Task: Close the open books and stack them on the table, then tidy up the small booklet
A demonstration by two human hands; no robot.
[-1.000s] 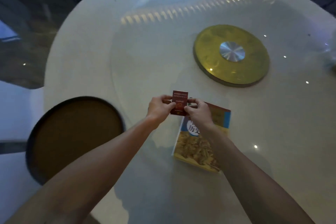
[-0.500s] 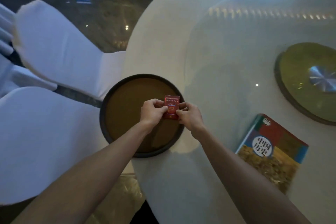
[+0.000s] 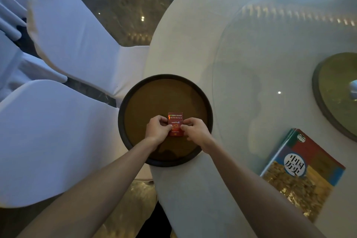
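We see both hands pinching a small red booklet [image 3: 175, 124] over the middle of a round brown tray [image 3: 146, 102] that sits at the left edge of the white round table [image 3: 183, 35], partly overhanging it. Our left hand [image 3: 157, 129] grips the booklet's left side, our right hand [image 3: 194, 130] its right side, thumbs on its cover. Whether it touches the tray we cannot tell. Closed books [image 3: 301, 172] lie stacked near the table's near right edge, on the glass turntable [image 3: 251, 63]. A gold disc [image 3: 334, 91] sits at the right edge of view. White-covered chairs [image 3: 67, 35] stand left of the table.
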